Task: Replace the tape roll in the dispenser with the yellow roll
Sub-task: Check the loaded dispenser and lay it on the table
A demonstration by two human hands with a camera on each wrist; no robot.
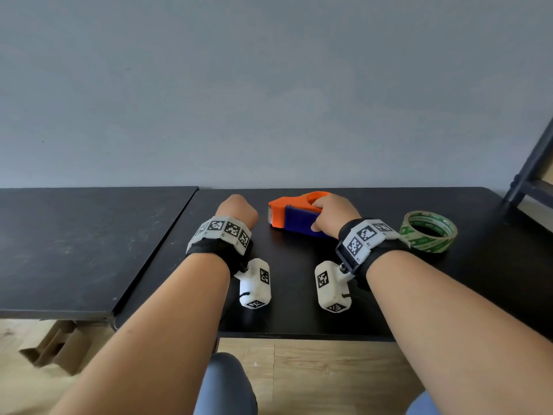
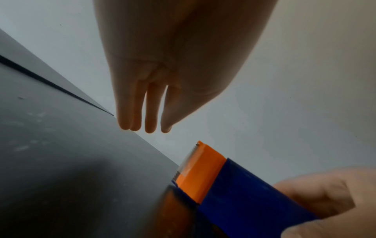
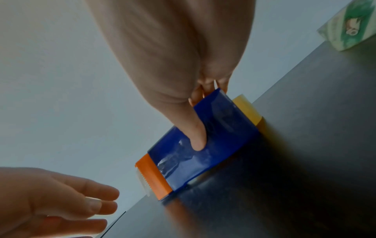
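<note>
An orange and blue tape dispenser (image 1: 294,217) lies on the black table (image 1: 299,301) near the wall. My right hand (image 1: 333,212) grips it, with the thumb (image 3: 198,133) pressed on the blue side (image 3: 213,136) and the fingers curled over the top. A yellow band of tape (image 3: 247,109) shows at the dispenser's far end. The serrated cutter (image 2: 186,161) points toward my left hand (image 1: 238,209). That hand hovers just left of the dispenser with its straight fingers (image 2: 150,112) holding nothing. A clear tape roll with green print (image 1: 429,232) lies flat to the right.
A second black table (image 1: 89,241) adjoins on the left with a narrow seam between. The grey wall runs directly behind the dispenser. A dark metal frame (image 1: 529,175) stands at the far right. Cardboard (image 1: 57,345) lies on the wooden floor below.
</note>
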